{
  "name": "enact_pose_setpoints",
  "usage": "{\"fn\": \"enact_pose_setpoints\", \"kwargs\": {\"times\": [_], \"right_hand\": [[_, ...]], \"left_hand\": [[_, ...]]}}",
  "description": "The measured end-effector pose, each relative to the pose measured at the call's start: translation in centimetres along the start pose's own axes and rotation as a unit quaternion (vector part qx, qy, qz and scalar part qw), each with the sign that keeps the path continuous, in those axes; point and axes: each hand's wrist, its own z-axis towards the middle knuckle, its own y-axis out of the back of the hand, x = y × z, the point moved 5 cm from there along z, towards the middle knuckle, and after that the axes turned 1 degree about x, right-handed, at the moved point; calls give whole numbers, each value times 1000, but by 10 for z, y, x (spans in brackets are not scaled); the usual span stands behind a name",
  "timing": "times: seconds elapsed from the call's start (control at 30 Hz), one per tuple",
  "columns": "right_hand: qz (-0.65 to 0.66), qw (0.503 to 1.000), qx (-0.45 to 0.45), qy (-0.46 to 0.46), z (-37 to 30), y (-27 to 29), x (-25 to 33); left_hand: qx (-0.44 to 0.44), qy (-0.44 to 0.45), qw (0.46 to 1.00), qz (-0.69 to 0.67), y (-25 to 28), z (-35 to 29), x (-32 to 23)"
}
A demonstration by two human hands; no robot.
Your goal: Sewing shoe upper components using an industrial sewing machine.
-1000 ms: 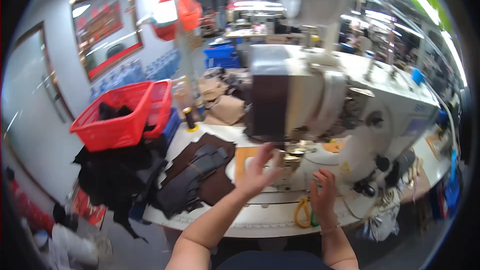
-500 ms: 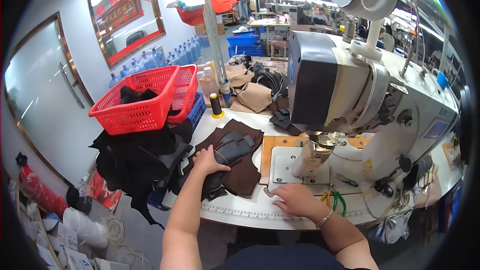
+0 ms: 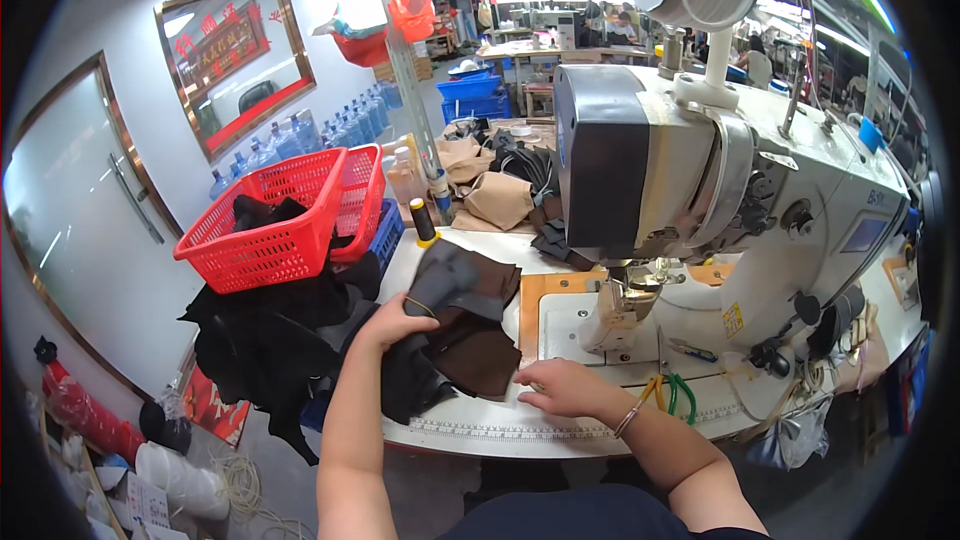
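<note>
My left hand (image 3: pixel 393 321) is closed around a bundle of dark grey cut pieces (image 3: pixel 441 278), which has a thin tan band round it. The bundle is tilted up off the work surface, its far end blurred. Beneath and beside it lie brown cut pieces (image 3: pixel 478 352) and more black pieces (image 3: pixel 412 380). My right hand (image 3: pixel 562 388) rests low over the white table (image 3: pixel 500 418) near its front edge, left of the green-handled scissors (image 3: pixel 683 398). Its fingers are curled together, and whatever they may hold cannot be made out.
A sewing machine (image 3: pixel 690 160) stands at the right, its needle area (image 3: pixel 625 305) beyond my right hand. A black thread cone (image 3: pixel 422 222) stands at the table's back left. Red baskets (image 3: pixel 262 230) sit at the left above draped black material (image 3: pixel 260 350). Tan pieces (image 3: pixel 498 200) are piled behind.
My left hand has lifted and tilted the banded bundle, moving slightly left and uncovering more brown pieces. My right hand has shifted a little left. The view has also moved slightly.
</note>
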Motion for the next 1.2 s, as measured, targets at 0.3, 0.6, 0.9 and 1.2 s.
{"fn": "enact_pose_setpoints", "kwargs": {"times": [0.3,0.6,0.9,1.2], "right_hand": [[411,904,-86,-83,50,-34,-14],[174,930,-324,-8,39,10,10],[-25,918,-373,131,13,29,36],[71,862,-501,-14,-54,36,5]], "left_hand": [[94,-114,720,-679,-24,-73,-64],[181,-87,691,-695,-101,-86,-62],[318,78,601,-729,-175,-89,-23],[323,-43,774,-543,-222,-73,-41]]}}
